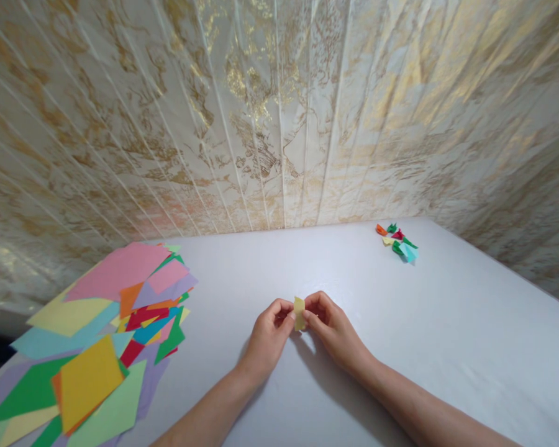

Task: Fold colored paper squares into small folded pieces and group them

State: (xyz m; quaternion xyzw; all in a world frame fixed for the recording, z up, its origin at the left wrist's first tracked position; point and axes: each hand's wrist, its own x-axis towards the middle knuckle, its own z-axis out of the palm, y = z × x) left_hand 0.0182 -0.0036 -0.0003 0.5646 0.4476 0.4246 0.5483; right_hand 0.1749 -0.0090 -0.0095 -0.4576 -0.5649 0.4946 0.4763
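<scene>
Lower centre of the frame, there's the small yellow paper (299, 313), up over the white counter (242, 267)! Left hand (268, 335) and right hand (334, 332) pinch it from opposite sides, fingers narrowed on its edges. Light, even pressure looks best here: thumbs level, edges lined up, no tugging outward that might tear it.

No text, label, brand or number can be read; no legible sign either
</scene>
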